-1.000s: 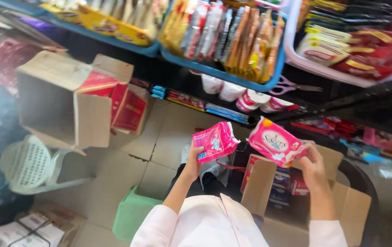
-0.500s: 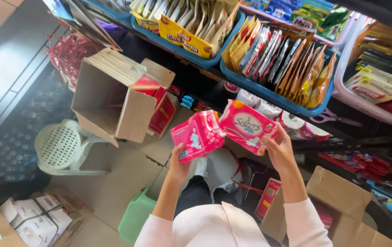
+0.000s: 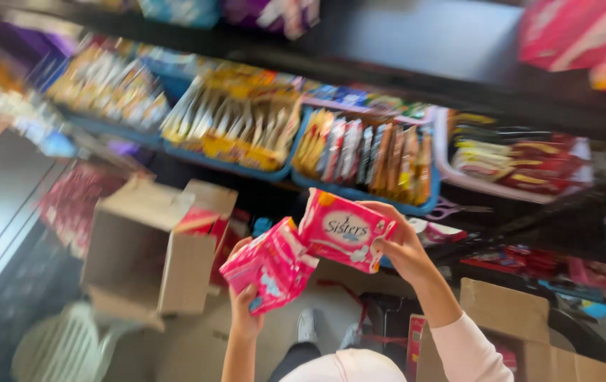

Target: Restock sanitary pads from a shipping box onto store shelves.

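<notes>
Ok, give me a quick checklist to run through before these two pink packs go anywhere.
1. Left hand has a firm hold on the left pink pack: ok, fingers wrap its lower edge.
2. Right hand has a firm hold on the right pink pack: ok, pinched at its right end.
3. Packs apart from each other: cannot tell, their near corners meet or overlap in the blur.
4. Room in the blue shelf tray above: not ok, it looks packed with upright packets.
5. Open cardboard box at left within reach: cannot tell.
</notes>
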